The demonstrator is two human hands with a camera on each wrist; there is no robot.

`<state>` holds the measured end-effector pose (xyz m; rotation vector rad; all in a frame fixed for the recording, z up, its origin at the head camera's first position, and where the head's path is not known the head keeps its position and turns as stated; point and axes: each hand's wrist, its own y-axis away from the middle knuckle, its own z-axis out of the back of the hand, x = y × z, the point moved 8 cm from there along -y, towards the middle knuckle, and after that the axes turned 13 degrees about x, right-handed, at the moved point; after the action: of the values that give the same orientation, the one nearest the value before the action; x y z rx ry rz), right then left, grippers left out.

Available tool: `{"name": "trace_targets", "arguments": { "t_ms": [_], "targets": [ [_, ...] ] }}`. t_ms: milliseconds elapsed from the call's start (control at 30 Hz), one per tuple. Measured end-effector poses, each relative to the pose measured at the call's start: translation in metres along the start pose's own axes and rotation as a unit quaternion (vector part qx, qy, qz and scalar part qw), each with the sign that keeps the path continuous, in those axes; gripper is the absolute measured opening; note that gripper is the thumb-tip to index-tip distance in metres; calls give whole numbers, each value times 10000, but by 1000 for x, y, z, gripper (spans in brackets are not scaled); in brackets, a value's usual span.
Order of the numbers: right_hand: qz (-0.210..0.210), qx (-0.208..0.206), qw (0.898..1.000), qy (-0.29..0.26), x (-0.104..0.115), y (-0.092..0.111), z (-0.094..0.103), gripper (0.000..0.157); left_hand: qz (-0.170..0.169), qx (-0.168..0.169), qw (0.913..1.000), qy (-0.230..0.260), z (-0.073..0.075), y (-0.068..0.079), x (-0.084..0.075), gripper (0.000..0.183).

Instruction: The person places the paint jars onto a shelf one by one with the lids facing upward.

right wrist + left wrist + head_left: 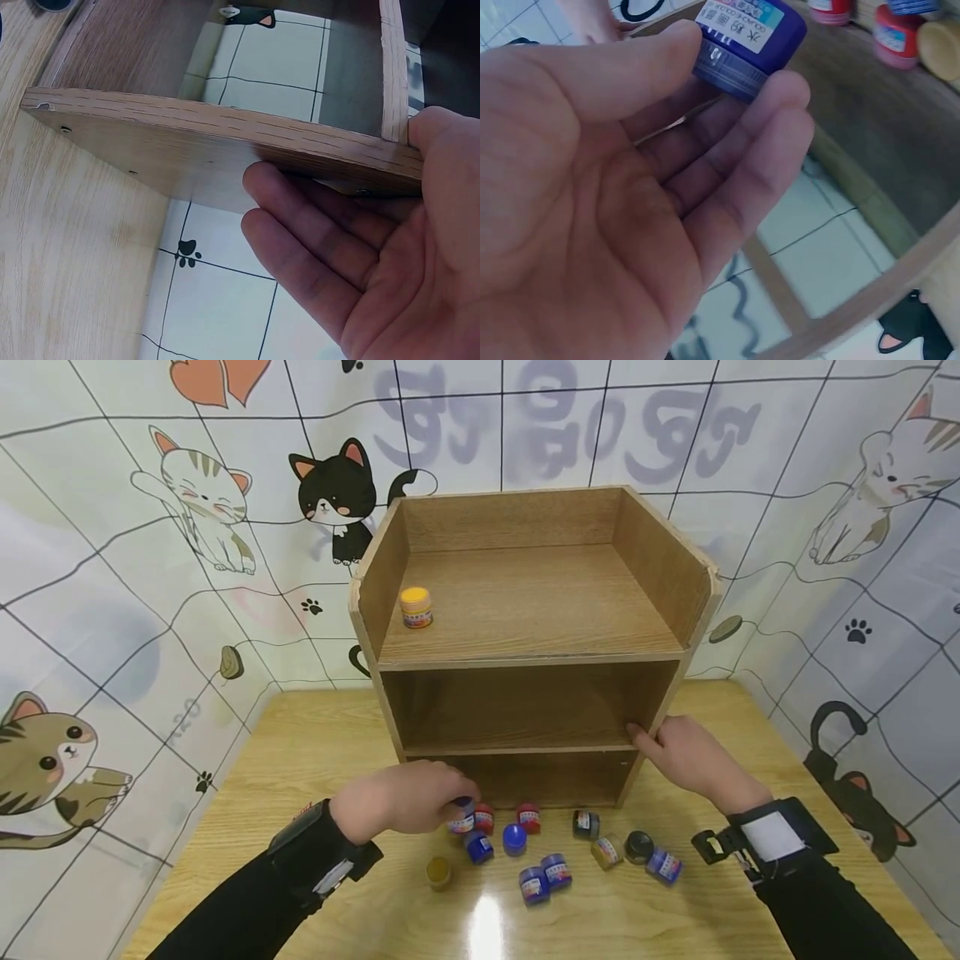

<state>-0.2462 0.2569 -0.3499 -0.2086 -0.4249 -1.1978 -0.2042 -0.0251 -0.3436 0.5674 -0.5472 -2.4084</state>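
Between thumb and fingertips my left hand (408, 797) pinches a small blue paint jar (754, 41) with a printed label, in front of the wooden shelf's lowest opening. My right hand (690, 756) grips the right side panel of the wooden shelf (525, 660), thumb by the front edge of the lower board and fingers along the outer face (322, 232). More jars lie close to the left hand: a red jar (483, 817), a blue jar (478, 847) and a yellow-capped jar (438, 872).
A yellow paint jar (416, 607) stands on the shelf's top board, at the left. Several jars lie across the wooden table (360, 902), among them a red jar (528, 817), a black-capped jar (639, 847) and a blue jar (663, 866). A cat-patterned wall covering (225, 652) surrounds the table.
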Motion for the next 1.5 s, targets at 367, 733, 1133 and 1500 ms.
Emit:
{"name": "trace_targets", "arguments": {
  "t_ms": [367, 733, 1133, 1500],
  "targets": [
    [-85, 78, 9999, -106, -1, -1, 1, 53, -180, -126, 9997, -114, 49, 16, -30, 29],
    [-101, 89, 9999, -48, -1, -1, 1, 52, -484, -411, 9979, -143, 93, 38, -51, 28],
    [-53, 58, 10000, -18, -1, -1, 0, 51, -763, -701, 9944, -203, 133, 62, -67, 34],
    [-54, 45, 10000, 2, -1, 0, -1, 52, -452, -1179, 9904, -556, 170, 70, -61, 32]
  ]
}}
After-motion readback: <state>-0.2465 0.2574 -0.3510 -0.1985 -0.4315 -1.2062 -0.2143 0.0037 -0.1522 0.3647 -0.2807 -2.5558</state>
